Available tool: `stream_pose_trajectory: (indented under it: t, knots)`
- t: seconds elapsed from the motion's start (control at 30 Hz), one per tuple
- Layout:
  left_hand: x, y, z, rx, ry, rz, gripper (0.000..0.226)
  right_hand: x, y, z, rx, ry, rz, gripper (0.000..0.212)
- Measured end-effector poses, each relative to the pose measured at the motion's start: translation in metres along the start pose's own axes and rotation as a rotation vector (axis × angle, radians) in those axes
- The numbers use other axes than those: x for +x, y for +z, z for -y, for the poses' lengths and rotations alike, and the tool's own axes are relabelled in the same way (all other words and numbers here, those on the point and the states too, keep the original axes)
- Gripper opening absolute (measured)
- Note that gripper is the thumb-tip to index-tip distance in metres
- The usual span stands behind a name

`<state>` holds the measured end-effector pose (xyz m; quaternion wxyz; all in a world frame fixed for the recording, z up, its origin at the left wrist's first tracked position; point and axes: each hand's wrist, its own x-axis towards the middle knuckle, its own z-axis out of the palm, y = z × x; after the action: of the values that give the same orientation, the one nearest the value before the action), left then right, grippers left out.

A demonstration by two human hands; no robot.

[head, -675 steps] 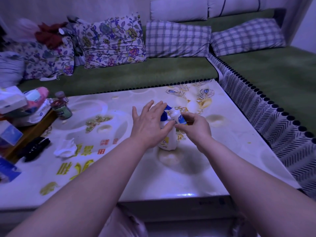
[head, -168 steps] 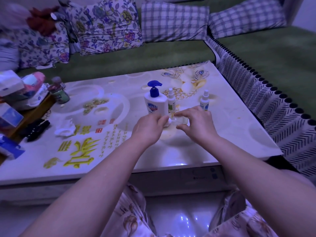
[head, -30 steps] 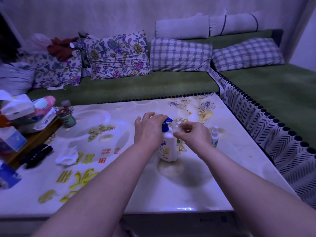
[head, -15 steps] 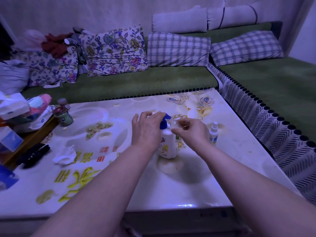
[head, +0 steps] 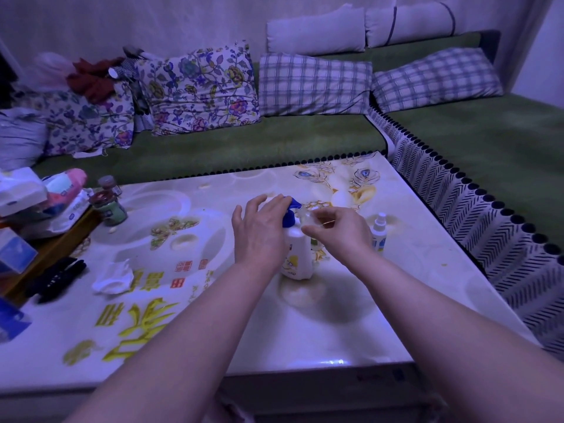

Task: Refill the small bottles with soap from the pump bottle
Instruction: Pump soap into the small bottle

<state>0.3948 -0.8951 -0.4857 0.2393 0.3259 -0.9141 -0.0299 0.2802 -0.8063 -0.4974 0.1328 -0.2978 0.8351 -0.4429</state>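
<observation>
**Pump bottle [head: 295, 251] under both hands at mid-counter**

The pump bottle stands upright on the counter [head: 335, 337], near its centre. Its body is white and its pump head is blue.

1. Left hand [head: 259, 230]: lies palm-down on the pump head. The fingers are extended and slightly spread and are not wrapped round anything.
2. Right hand [head: 338, 232]: fingers curled, thumb and forefinger pinching a small bottle [head: 306, 215] held right at the pump spout. The hand covers most of this bottle, so its fill level cannot be read.
3. Spray bottle [head: 378, 232]: a second small container, standing upright with its nozzle on. It is just right of the right hand and not touching it.

Other items on the counter:
- a crumpled white tissue [head: 114, 276], well left of the pump bottle;
- two lidded jars [head: 108, 206] near the left edge;
- a black object [head: 56, 279], front left, too blurred to identify.

A green sofa [head: 274, 141] with cushions runs along the far and right sides.
</observation>
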Motion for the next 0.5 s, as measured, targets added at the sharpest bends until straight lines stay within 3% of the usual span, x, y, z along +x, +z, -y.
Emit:
stream_pose_trajectory:
  t: [0.5]
  knots:
    - [0.0046,-0.0086,-0.0003,0.029,0.017,0.084,0.066,-0.0034,0.0023,0.0057,-0.007,0.01,-0.009,0.031]
